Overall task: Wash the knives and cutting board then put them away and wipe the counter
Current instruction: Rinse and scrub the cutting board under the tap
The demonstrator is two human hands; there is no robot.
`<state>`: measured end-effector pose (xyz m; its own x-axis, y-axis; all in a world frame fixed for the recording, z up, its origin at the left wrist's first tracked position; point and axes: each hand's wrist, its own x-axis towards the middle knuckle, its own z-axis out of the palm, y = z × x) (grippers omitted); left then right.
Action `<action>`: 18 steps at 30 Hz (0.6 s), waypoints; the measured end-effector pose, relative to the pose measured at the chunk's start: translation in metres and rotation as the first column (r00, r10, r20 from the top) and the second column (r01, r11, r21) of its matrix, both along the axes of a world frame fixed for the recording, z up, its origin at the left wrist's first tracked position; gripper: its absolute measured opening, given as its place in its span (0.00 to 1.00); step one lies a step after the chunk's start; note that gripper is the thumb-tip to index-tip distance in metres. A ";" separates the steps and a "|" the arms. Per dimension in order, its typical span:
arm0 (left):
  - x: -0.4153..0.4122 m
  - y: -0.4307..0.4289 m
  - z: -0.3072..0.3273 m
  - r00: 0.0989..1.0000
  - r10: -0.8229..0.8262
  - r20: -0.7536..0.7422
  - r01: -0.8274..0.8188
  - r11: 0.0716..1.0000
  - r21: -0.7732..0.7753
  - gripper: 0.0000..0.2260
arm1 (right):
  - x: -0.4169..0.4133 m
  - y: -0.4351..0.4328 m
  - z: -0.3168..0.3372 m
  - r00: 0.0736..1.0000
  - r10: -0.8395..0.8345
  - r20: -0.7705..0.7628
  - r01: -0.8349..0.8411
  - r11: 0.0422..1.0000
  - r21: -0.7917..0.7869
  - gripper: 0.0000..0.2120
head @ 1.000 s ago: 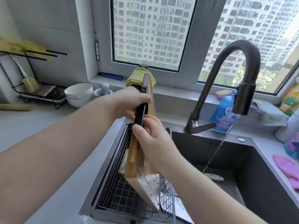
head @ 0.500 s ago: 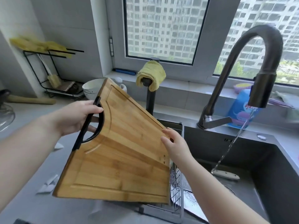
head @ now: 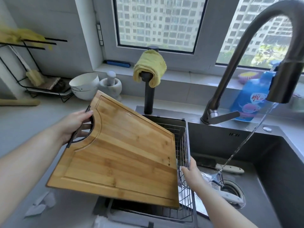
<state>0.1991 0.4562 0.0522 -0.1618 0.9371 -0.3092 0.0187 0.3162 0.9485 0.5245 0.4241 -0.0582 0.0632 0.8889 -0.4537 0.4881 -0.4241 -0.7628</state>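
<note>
The left hand (head: pixel 74 127) grips the black handle (head: pixel 79 129) of the bamboo cutting board (head: pixel 118 153), with its fingers curled through the semicircular cut-out. The board is held tilted, face up, partly above the worktop (head: pixel 24 122) and partly above the wire basket (head: pixel 182 134) set in the left part of the sink (head: pixel 271 162). The right hand (head: pixel 191 173) is at the lower right edge of the board, against the basket wall; whether it grips anything cannot be determined. Water (head: pixel 246 139) runs from the faucet (head: pixel 246 38) into the sink. A white-handled knife (head: pixel 228 168) lies on the sink floor, and a second knife (head: pixel 233 197) lies across the drain (head: pixel 230 188).
</note>
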 end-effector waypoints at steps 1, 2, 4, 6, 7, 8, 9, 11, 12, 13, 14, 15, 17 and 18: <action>-0.001 0.007 -0.002 1.000 0.004 0.009 -0.004 1.000 -0.008 0.12 | 0.000 0.000 -0.002 1.000 0.006 0.007 -0.006 1.000 0.011 0.24; -0.002 0.014 -0.004 1.000 0.010 0.017 -0.010 1.000 -0.018 0.12 | 0.001 0.001 -0.003 1.000 0.009 0.016 -0.010 0.999 0.032 0.23; -0.003 0.024 -0.009 1.000 -0.002 0.004 0.003 0.999 -0.037 0.12 | 0.002 0.001 -0.009 0.999 0.009 0.031 -0.011 0.998 0.067 0.23; -0.004 0.032 -0.014 0.999 -0.031 -0.029 0.029 0.999 -0.044 0.11 | 0.002 0.002 -0.012 1.000 0.010 0.029 -0.012 0.997 0.074 0.24; -0.004 0.036 -0.017 0.998 -0.039 -0.042 0.037 0.998 -0.046 0.11 | 0.002 0.002 -0.015 1.000 0.010 0.030 -0.012 0.997 0.075 0.24; -0.005 0.040 -0.019 0.998 -0.042 -0.052 0.039 0.998 -0.047 0.11 | 0.003 0.002 -0.015 0.999 0.018 0.033 -0.020 0.997 0.079 0.24; -0.005 0.044 -0.021 0.997 -0.043 -0.063 0.040 0.998 -0.048 0.11 | 0.003 0.003 -0.017 0.999 0.024 0.035 -0.027 0.996 0.081 0.24; -0.008 0.051 -0.024 0.995 -0.054 -0.081 0.050 0.998 -0.048 0.10 | 0.003 0.004 -0.018 0.999 0.034 0.032 -0.037 0.995 0.089 0.25; -0.009 0.053 -0.026 0.994 -0.063 -0.088 0.059 0.997 -0.047 0.10 | 0.002 0.005 -0.020 0.999 0.029 0.029 -0.032 0.995 0.090 0.25; -0.010 0.056 -0.026 0.993 -0.071 -0.098 0.066 0.997 -0.045 0.11 | 0.001 0.005 -0.022 1.000 0.012 0.016 -0.013 0.996 0.090 0.26; -0.011 0.058 -0.026 0.991 -0.078 -0.111 0.074 0.996 -0.044 0.11 | -0.002 0.005 -0.023 1.000 -0.004 -0.003 0.005 0.996 0.091 0.27; -0.013 0.060 -0.025 0.989 -0.085 -0.124 0.080 0.996 -0.044 0.11 | -0.005 0.004 -0.024 1.000 -0.018 -0.024 0.020 0.996 0.086 0.28; -0.014 0.064 -0.023 0.986 -0.091 -0.141 0.084 0.995 -0.051 0.12 | -0.009 0.002 -0.027 0.998 -0.036 -0.058 0.040 0.997 0.071 0.28; -0.015 0.065 -0.023 0.985 -0.092 -0.147 0.084 0.995 -0.059 0.12 | -0.010 0.002 -0.028 0.997 -0.039 -0.066 0.043 0.997 0.071 0.28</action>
